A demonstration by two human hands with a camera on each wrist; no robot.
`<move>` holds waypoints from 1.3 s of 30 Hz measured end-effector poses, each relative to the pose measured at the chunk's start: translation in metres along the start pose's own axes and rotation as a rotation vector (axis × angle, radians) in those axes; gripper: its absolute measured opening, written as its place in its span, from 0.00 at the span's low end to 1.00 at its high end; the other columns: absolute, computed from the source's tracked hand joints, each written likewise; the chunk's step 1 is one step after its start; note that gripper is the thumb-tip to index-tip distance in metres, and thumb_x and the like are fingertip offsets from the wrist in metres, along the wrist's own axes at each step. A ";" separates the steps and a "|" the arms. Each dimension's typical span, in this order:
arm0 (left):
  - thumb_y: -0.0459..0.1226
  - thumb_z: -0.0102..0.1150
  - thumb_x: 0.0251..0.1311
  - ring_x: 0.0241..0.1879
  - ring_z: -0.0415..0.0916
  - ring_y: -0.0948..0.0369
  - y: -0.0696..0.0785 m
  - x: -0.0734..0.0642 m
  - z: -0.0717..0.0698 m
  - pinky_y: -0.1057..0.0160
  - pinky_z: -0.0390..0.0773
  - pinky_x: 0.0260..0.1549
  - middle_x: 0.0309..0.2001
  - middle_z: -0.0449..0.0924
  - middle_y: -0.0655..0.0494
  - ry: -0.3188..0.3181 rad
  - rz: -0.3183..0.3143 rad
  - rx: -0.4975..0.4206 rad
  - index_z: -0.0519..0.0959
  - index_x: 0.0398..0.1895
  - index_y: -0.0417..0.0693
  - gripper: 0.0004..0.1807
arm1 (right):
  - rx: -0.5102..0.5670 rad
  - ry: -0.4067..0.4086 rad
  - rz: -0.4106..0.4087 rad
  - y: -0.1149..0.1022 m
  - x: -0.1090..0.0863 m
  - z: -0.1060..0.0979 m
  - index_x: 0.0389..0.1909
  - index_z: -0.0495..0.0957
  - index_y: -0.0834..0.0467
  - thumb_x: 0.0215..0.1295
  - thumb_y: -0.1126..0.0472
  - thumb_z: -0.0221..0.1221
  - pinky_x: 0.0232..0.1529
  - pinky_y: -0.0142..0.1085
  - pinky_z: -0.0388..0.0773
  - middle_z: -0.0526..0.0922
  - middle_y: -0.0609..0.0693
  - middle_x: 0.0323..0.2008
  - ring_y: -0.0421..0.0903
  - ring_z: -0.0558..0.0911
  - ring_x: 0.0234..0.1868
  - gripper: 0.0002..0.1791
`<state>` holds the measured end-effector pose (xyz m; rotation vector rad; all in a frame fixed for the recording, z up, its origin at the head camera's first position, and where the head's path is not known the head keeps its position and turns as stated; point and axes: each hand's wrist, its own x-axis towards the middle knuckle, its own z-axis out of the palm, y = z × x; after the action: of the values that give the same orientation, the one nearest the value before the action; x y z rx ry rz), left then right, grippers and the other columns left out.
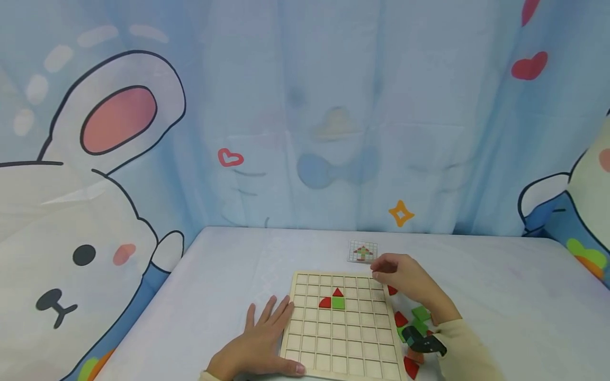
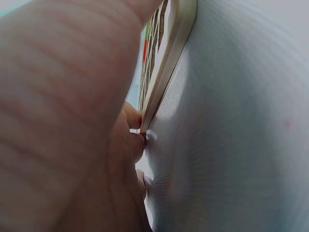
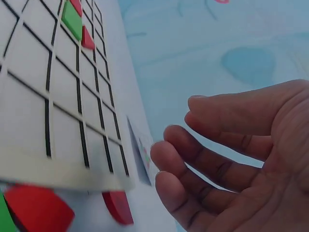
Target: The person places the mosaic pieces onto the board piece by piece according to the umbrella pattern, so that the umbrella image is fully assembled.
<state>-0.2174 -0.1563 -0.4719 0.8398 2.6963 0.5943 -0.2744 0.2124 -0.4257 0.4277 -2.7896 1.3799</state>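
A wooden grid board point(image 1: 355, 334) lies on the white table. In its upper part sit a green square point(image 1: 338, 303), a red triangle point(image 1: 337, 292) above it and a red quarter-round piece point(image 1: 325, 302) to its left. My left hand point(image 1: 259, 338) rests at the board's left side, fingers spread along the edge and thumb at the near corner. Over the far right corner hovers my right hand point(image 1: 405, 278), its thumb and fingers loosely bent with nothing between them in the right wrist view. Just left of those fingertips is a small pattern card point(image 1: 362, 251) with a red and green figure.
Loose red and green pieces lie along the board's right side, among them a green block point(image 1: 421, 313), a red piece point(image 1: 411, 367) and another red one point(image 3: 118, 207) by the far corner. A blue printed curtain point(image 1: 329, 106) hangs behind the table.
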 end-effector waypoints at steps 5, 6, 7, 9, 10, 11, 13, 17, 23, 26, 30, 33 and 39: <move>0.68 0.71 0.57 0.85 0.28 0.41 0.001 -0.001 0.000 0.23 0.27 0.70 0.88 0.37 0.46 0.002 -0.004 -0.014 0.45 0.88 0.42 0.69 | -0.067 0.015 0.060 0.015 -0.001 -0.011 0.52 0.83 0.67 0.74 0.65 0.65 0.47 0.50 0.83 0.87 0.55 0.47 0.54 0.84 0.49 0.12; 0.68 0.71 0.57 0.85 0.29 0.41 0.002 -0.001 -0.001 0.23 0.27 0.70 0.88 0.37 0.46 0.003 -0.005 -0.015 0.45 0.88 0.42 0.69 | -0.080 0.014 0.076 0.018 -0.001 -0.013 0.52 0.83 0.67 0.73 0.64 0.65 0.48 0.52 0.83 0.87 0.55 0.47 0.55 0.84 0.49 0.12; 0.68 0.71 0.57 0.85 0.28 0.41 0.002 -0.001 0.000 0.23 0.27 0.70 0.88 0.37 0.46 0.002 -0.005 -0.016 0.45 0.88 0.42 0.69 | -0.089 0.010 0.091 0.020 -0.001 -0.014 0.51 0.83 0.67 0.73 0.64 0.65 0.49 0.53 0.83 0.86 0.55 0.47 0.55 0.84 0.49 0.12; 0.68 0.71 0.57 0.85 0.28 0.41 0.002 -0.001 -0.001 0.23 0.27 0.70 0.88 0.37 0.46 0.002 -0.004 -0.016 0.45 0.88 0.42 0.69 | -0.100 -0.005 0.116 0.026 -0.002 -0.016 0.51 0.83 0.68 0.72 0.65 0.66 0.51 0.54 0.82 0.86 0.56 0.47 0.55 0.83 0.49 0.12; 0.68 0.71 0.57 0.85 0.28 0.41 0.002 -0.002 0.000 0.23 0.27 0.70 0.88 0.37 0.46 0.002 -0.004 -0.018 0.45 0.88 0.42 0.69 | -0.101 -0.015 0.126 0.028 -0.002 -0.017 0.51 0.83 0.68 0.72 0.65 0.66 0.51 0.55 0.82 0.86 0.56 0.46 0.54 0.83 0.48 0.12; 0.68 0.71 0.57 0.85 0.29 0.41 0.003 -0.002 0.000 0.23 0.27 0.70 0.88 0.37 0.46 0.003 -0.003 -0.018 0.45 0.88 0.42 0.69 | -0.101 -0.023 0.134 0.030 -0.002 -0.018 0.51 0.83 0.68 0.72 0.65 0.66 0.52 0.55 0.82 0.85 0.55 0.46 0.54 0.82 0.48 0.12; 0.68 0.71 0.56 0.85 0.29 0.41 0.003 -0.002 -0.001 0.23 0.26 0.70 0.88 0.38 0.46 0.004 -0.004 -0.024 0.46 0.88 0.42 0.69 | -0.098 -0.040 0.148 0.032 -0.002 -0.018 0.50 0.83 0.67 0.71 0.66 0.66 0.52 0.54 0.81 0.85 0.55 0.45 0.53 0.81 0.47 0.12; 0.69 0.70 0.55 0.85 0.29 0.41 0.004 -0.002 -0.001 0.23 0.26 0.70 0.88 0.38 0.46 0.009 -0.004 -0.035 0.46 0.88 0.41 0.69 | -0.109 -0.065 0.174 0.034 -0.003 -0.018 0.48 0.83 0.66 0.66 0.68 0.68 0.49 0.51 0.81 0.83 0.53 0.43 0.52 0.79 0.45 0.12; 0.69 0.69 0.55 0.85 0.28 0.41 0.004 -0.002 -0.001 0.22 0.26 0.70 0.88 0.38 0.46 0.009 -0.003 -0.030 0.46 0.88 0.41 0.70 | -0.121 -0.111 0.205 0.033 -0.003 -0.015 0.47 0.82 0.64 0.61 0.71 0.68 0.42 0.46 0.78 0.79 0.53 0.40 0.53 0.75 0.42 0.13; 0.69 0.70 0.55 0.85 0.28 0.41 0.003 -0.002 -0.001 0.22 0.25 0.70 0.88 0.38 0.46 0.010 -0.004 -0.027 0.46 0.88 0.41 0.70 | -0.132 -0.117 0.195 0.032 -0.002 -0.013 0.46 0.81 0.63 0.61 0.72 0.69 0.40 0.45 0.77 0.78 0.54 0.40 0.53 0.75 0.41 0.13; 0.69 0.70 0.55 0.85 0.28 0.41 0.002 0.000 0.001 0.23 0.25 0.70 0.88 0.38 0.46 0.011 -0.007 -0.028 0.46 0.88 0.42 0.70 | -0.163 -0.104 0.177 0.031 -0.002 -0.010 0.44 0.80 0.61 0.61 0.72 0.71 0.38 0.44 0.78 0.78 0.54 0.38 0.53 0.75 0.40 0.13; 0.69 0.70 0.56 0.85 0.28 0.42 0.001 0.000 0.001 0.23 0.26 0.70 0.88 0.38 0.46 0.010 -0.010 -0.033 0.46 0.88 0.42 0.69 | -0.182 -0.103 0.168 0.032 -0.001 -0.008 0.43 0.79 0.61 0.62 0.72 0.71 0.37 0.44 0.78 0.78 0.54 0.37 0.52 0.75 0.39 0.12; 0.69 0.70 0.56 0.85 0.28 0.41 -0.001 -0.001 0.002 0.22 0.25 0.70 0.88 0.37 0.46 0.013 0.001 -0.046 0.46 0.88 0.42 0.69 | -0.261 -0.089 0.086 0.033 -0.002 -0.008 0.38 0.79 0.61 0.63 0.71 0.71 0.37 0.43 0.76 0.76 0.51 0.34 0.50 0.74 0.36 0.09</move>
<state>-0.2165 -0.1566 -0.4742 0.8285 2.6832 0.6621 -0.2815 0.2379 -0.4465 0.3745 -3.0367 1.0099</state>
